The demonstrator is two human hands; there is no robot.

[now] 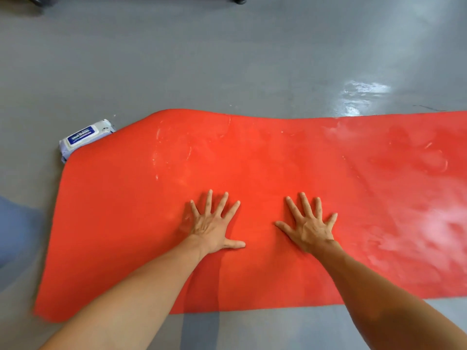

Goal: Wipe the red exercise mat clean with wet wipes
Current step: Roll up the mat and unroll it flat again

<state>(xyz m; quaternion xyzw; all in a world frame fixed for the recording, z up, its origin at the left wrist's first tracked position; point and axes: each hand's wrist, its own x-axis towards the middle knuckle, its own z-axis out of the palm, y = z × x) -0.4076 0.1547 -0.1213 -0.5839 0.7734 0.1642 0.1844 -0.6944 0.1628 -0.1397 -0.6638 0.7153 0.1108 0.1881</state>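
Observation:
The red exercise mat [265, 157] lies spread across the grey floor, running off the right edge of the view. White smears and dusty patches mark its surface, mostly at the right and upper middle. My left hand [213, 227] presses flat on the mat with fingers spread. My right hand [309, 227] lies flat beside it, fingers also spread. Neither hand holds anything. A pack of wet wipes [82, 138] with a blue and white label sits on the floor at the mat's far left corner, partly tucked behind the raised mat edge.
Grey glossy floor [227, 59] surrounds the mat, with a bright reflection at the upper right. Dark furniture feet [238, 0] show at the top edge. A blurred blue shape [15, 228] sits at the left edge.

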